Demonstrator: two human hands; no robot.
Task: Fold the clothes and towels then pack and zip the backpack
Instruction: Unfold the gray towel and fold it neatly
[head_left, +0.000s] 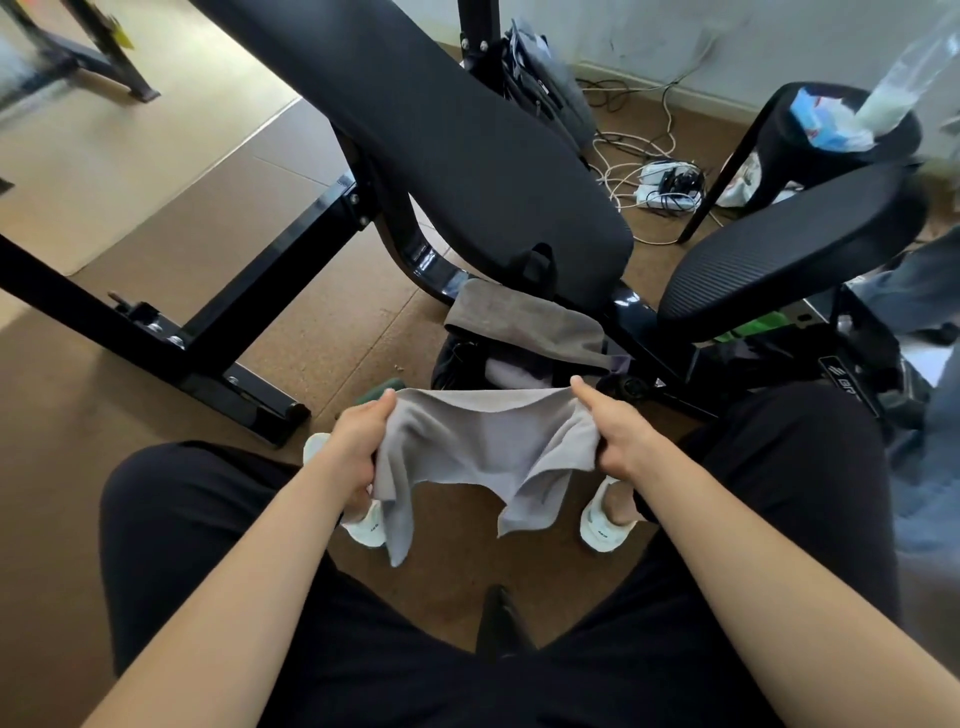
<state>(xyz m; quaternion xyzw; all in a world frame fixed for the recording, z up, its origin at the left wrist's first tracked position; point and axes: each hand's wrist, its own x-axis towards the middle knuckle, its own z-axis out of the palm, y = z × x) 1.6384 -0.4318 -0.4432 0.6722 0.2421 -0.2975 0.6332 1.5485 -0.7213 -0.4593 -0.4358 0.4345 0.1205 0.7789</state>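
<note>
Nearest to us: two bare forearms reaching forward over black trousers (218, 545), knees apart.

Far left: black steel bench frame (260, 291), standing on brown cork-like floor.

Left hand (358, 441): fingers curled round the upper left corner of a grey towel (483, 447), thumb laid along the top edge. Firm hold.

The grey towel is pale, plain, thin and soft-looking, and we see no print or label on it. It hangs in the air between the knees. The top edge runs from hand to hand with a slight sag. The lower part falls in loose folds, and two corners dangle just above the white shoes (602, 525). The small dark marks on the shoes are too small to read.

Right hand (618, 436): it grips the upper right corner, thumb straight on top, fingers curled beneath with cloth bunched in them.

Beyond the hands, on the floor under the bench: a dark backpack (454, 364), open at the top, with pale and dark cloth inside. A brown-grey towel (524, 322) is draped across its far side.

Above it is the long black back pad (467, 156), and to the right the ribbed seat pad (795, 249).

Right of the knee there is white lettering (844, 384) on a black part. It is cut off, and we cannot read it.

Further back right: a white power strip (670, 187) with tangled cables, and a black stool (779, 150) holding plastic bags.
</note>
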